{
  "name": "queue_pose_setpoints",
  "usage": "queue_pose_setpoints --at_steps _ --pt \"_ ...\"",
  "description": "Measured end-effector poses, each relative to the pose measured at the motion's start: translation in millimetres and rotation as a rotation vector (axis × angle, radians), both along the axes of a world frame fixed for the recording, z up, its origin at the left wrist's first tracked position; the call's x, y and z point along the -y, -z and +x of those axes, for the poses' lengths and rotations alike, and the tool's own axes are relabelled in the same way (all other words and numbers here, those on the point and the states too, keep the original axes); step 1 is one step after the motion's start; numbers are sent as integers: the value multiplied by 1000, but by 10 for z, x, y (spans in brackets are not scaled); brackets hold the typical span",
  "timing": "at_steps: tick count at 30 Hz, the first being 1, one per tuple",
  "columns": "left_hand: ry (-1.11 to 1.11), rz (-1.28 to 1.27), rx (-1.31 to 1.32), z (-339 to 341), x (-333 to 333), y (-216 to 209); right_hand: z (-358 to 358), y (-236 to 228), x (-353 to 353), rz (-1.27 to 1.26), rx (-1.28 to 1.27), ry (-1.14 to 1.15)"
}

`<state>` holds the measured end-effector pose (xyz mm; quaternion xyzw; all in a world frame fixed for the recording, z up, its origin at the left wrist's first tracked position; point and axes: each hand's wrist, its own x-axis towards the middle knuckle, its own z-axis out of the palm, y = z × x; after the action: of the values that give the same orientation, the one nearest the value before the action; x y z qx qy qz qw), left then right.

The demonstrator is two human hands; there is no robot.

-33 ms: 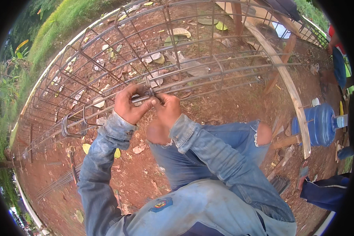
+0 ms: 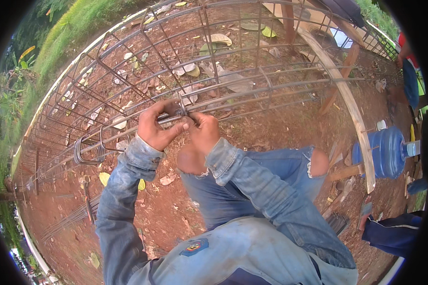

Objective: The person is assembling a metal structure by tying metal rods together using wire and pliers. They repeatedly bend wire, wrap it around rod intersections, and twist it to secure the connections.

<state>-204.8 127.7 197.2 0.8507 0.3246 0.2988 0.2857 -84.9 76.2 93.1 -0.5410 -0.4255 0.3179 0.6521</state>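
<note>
Both my hands meet at a dark steel stirrup (image 2: 182,108), where it crosses the long rebar (image 2: 233,100) on the near side of a reinforcing cage (image 2: 152,52). My left hand (image 2: 157,126) is curled, its fingers behind the bars and its thumb pointing right at the joint. Pinched at the same spot, my right hand (image 2: 204,134) has its thumb and forefinger against the stirrup's lower part. The fingers hide some of the metal between them. Left of my hands, a bunch of bent stirrups (image 2: 85,151) hangs on the same bars.
A wooden pole (image 2: 340,85) leans across the cage at right, beside a blue water jug (image 2: 385,152). Pincers with orange handles (image 2: 87,203) and thin rods (image 2: 71,219) lie on the soil at left. Another person's dark trouser leg (image 2: 394,231) is at lower right.
</note>
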Motion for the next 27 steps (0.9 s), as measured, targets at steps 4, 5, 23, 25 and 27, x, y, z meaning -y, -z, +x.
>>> queue_pose_setpoints --at_steps 4,5,23,25,27 --pt "-166 -36 27 -70 -33 176 53 -164 30 -55 103 -54" --pt "-184 19 -11 -73 -26 222 55 -186 38 -66 134 -65" --pt "-297 129 -133 37 -64 384 325 -291 138 47 796 -70" --pt "-308 97 -131 39 -48 372 394 -355 140 3 727 -192" --pt "-332 102 -156 16 -8 356 439 -411 141 -37 659 -296"
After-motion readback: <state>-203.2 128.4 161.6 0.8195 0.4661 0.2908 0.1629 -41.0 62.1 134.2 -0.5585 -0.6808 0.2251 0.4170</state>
